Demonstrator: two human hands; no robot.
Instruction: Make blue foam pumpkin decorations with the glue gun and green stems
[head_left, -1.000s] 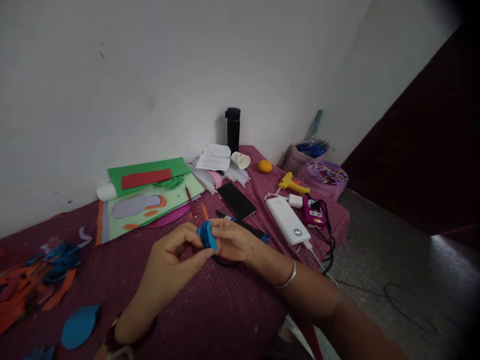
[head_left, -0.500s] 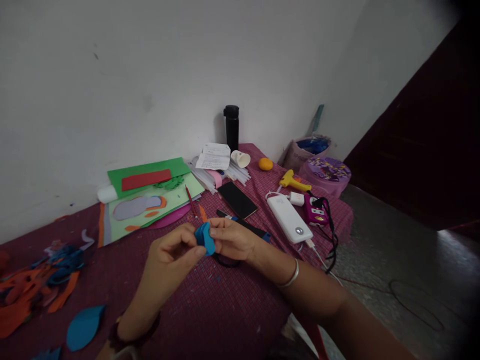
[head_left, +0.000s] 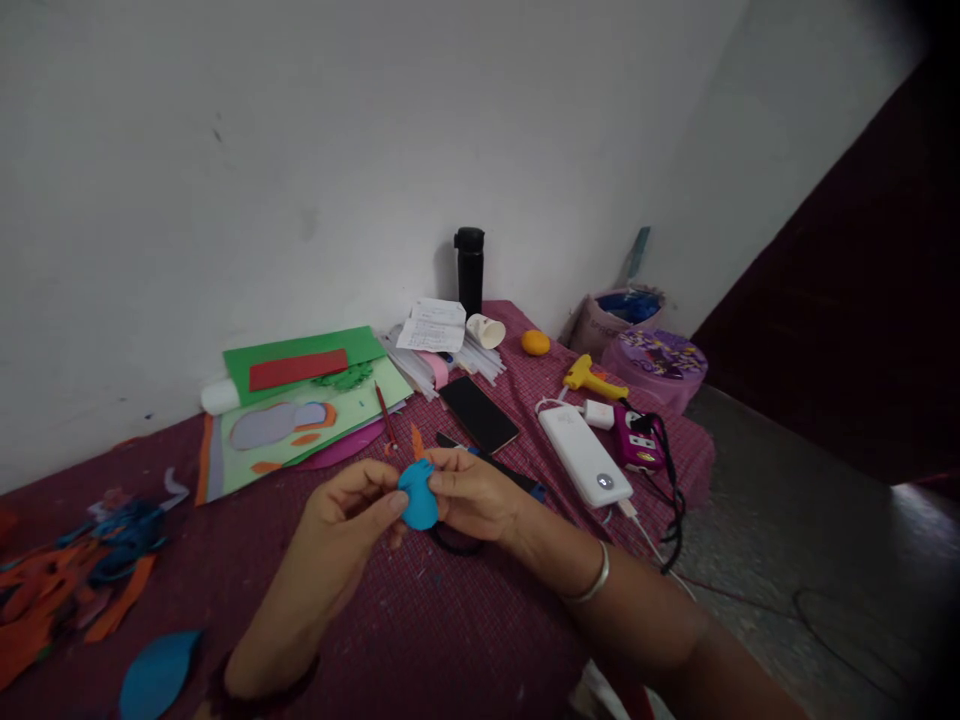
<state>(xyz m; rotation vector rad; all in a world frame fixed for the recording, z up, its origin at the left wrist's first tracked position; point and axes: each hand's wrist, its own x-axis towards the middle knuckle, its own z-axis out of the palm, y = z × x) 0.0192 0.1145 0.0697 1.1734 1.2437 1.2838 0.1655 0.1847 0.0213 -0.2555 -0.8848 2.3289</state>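
Observation:
Between my two hands is a small blue foam or paper piece, its rounded face turned toward me. My left hand pinches its left edge between thumb and fingers. From the other side, my right hand grips its upper right edge with thumb and fingertips. Just beyond the hands lies a small orange leaf-like piece. A dark scissors-like tool is partly hidden behind my right hand. At the lower left, a larger blue petal-shaped piece rests on the checked tablecloth.
Orange and blue scraps are heaped at the left. Coloured sheets lie near the wall. Around the right side are a phone, a power bank, a yellow glue gun, a purple socket box and a black bottle.
The blue piece has turned from a folded, edge-on look to showing its broad rounded face. Both hands still hold it, and the camera view has shifted slightly.

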